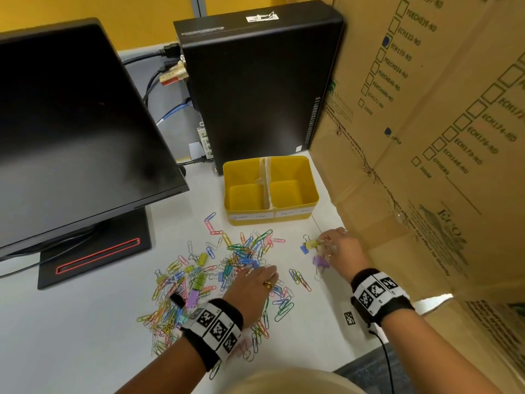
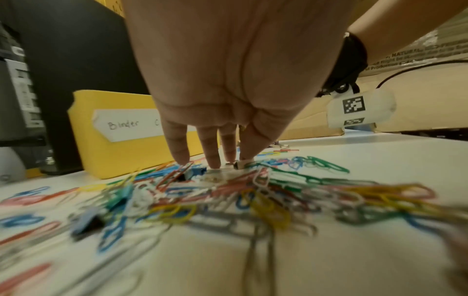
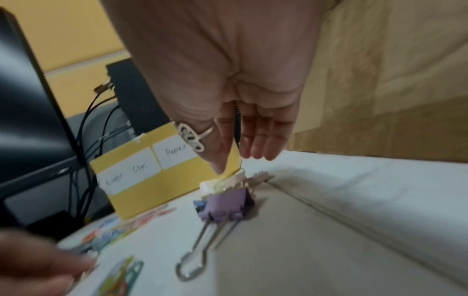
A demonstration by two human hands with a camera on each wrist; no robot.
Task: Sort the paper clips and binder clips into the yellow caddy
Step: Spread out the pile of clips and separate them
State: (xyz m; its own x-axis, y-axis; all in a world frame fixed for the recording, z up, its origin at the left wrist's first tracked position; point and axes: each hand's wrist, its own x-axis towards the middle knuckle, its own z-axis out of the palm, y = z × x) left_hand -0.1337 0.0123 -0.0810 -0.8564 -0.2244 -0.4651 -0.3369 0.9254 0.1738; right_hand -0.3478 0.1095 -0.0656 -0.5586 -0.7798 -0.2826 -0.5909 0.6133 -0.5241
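White desk (image 1: 85, 336) — scattered clips (image 1: 221, 277), yellow caddy (image 1: 270, 220), monitor (image 1: 71, 123), computer tower (image 1: 255, 89).

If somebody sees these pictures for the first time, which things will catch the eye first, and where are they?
First, the bright heap of coloured paper clips and binder clips spread over the white desk, with the left hand pressing fingertips into it. Behind it stands the yellow caddy, both compartments empty. Right of the heap, the right hand reaches to a yellow binder clip beside a purple binder clip.
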